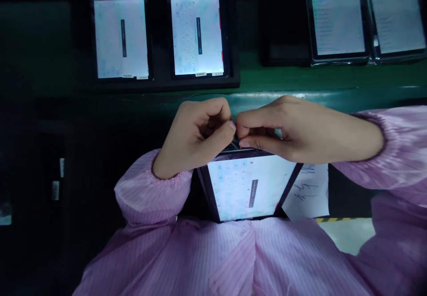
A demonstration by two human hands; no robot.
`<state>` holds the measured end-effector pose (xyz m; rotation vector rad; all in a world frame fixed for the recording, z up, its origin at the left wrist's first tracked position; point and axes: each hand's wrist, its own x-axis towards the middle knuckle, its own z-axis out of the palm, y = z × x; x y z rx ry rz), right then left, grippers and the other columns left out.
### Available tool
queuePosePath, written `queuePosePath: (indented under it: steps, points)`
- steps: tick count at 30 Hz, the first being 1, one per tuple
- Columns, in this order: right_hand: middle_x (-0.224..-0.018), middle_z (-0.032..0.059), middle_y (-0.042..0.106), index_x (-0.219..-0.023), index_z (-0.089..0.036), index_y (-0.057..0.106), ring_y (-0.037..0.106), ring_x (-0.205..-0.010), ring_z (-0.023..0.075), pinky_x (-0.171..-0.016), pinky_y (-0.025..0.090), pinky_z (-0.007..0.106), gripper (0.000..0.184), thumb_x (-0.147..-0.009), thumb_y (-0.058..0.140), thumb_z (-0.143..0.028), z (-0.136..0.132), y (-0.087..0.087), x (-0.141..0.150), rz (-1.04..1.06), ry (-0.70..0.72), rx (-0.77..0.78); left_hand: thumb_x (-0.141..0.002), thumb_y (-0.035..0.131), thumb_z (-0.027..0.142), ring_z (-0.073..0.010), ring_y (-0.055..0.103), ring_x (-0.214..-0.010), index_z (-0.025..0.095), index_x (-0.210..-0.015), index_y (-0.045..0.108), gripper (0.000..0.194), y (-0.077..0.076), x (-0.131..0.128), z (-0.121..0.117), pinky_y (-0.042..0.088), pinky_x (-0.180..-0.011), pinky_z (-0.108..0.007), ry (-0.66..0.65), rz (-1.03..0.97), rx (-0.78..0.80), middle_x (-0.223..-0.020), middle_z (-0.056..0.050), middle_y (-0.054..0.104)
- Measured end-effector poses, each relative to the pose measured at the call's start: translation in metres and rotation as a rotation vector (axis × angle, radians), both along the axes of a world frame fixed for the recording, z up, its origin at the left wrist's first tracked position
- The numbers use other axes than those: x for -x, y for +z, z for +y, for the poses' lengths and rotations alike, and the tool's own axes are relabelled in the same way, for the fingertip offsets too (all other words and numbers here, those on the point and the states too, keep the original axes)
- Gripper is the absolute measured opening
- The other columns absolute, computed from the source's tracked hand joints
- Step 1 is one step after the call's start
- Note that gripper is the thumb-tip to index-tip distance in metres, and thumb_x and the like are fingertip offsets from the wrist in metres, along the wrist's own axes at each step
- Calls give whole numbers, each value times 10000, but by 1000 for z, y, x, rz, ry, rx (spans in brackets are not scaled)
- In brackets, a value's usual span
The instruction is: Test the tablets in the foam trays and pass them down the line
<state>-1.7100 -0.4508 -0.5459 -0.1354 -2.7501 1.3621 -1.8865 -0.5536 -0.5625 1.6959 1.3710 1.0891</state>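
A tablet (248,189) with a lit screen stands tilted against my body, its top edge just under my hands. My left hand (195,136) is closed in a pinch at the tablet's top edge. My right hand (293,129) is closed in a pinch too, its fingertips meeting the left hand's at the same spot. What they pinch is too small to make out. Both arms are in pink striped sleeves.
Two lit tablets (120,38) (196,36) lie in a dark tray (233,80) on the green belt (300,80) beyond. Two more tablets (336,16) (396,14) lie at the top right. A sheet of paper with handwriting (310,194) lies beside the held tablet.
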Motion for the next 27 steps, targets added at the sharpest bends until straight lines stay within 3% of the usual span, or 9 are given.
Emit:
queuePosePath:
  steps: [15,27]
  points:
    - [-661,-42,583,-821,-185,575,483,-572,68,-558,296,235,102,-902,537,-234,1,2,3,-7,-67,-49,-855,631,258,-88,416,-425,213,-626,494,271,3,3,-1,270,-368,-256,30,-10,6,-538,19,503]
    - [-641,-56,540,-810,-196,535,449,-549,62,-557,288,238,107,-909,502,-218,0,6,8,-47,-32,-54,-851,597,193,-89,407,-422,214,-626,486,252,1,9,-2,273,-382,-255,19,-25,-6,-540,23,495]
